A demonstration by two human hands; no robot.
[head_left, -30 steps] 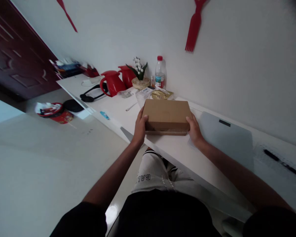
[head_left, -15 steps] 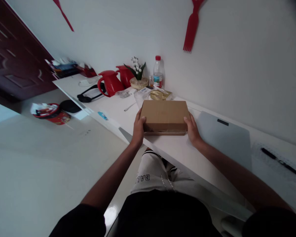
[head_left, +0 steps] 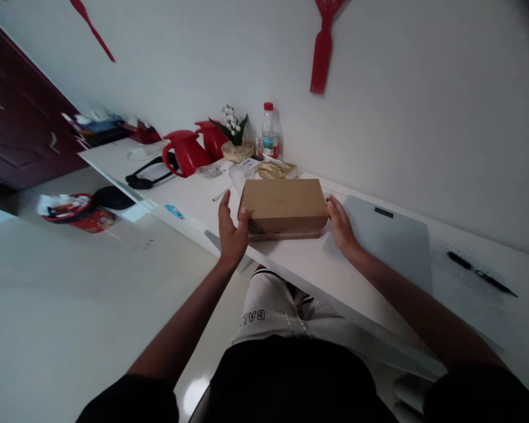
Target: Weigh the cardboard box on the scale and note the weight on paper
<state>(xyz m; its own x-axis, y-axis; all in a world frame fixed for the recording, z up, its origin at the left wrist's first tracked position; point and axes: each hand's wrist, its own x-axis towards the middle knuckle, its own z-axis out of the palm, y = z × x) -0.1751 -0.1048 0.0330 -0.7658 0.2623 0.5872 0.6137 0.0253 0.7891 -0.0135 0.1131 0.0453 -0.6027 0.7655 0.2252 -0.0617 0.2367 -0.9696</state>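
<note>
A brown cardboard box (head_left: 284,202) rests shut on the white desk, close to the front edge. My left hand (head_left: 233,235) is at its left side with the fingers spread; the thumb is at the box's front left corner and the other fingers stand off from the side. At the right end of the box is my right hand (head_left: 341,226), its fingers stretched out and the fingertips by the upper right edge. Whether those fingertips touch the cardboard I cannot tell. Neither hand is wrapped round the box.
A grey laptop-like slab (head_left: 383,235) lies right of the box, with a black pen (head_left: 480,273) on paper beyond. Behind stand a gold packet (head_left: 275,170), a red-capped bottle (head_left: 270,132), a flower pot (head_left: 238,151) and red jugs (head_left: 189,154). The desk's front edge (head_left: 291,276) is near.
Both hands have loosened from the box's sides. My left fingers have spread outward to the left, and my right thumb has come off the front. The view has shifted slightly.
</note>
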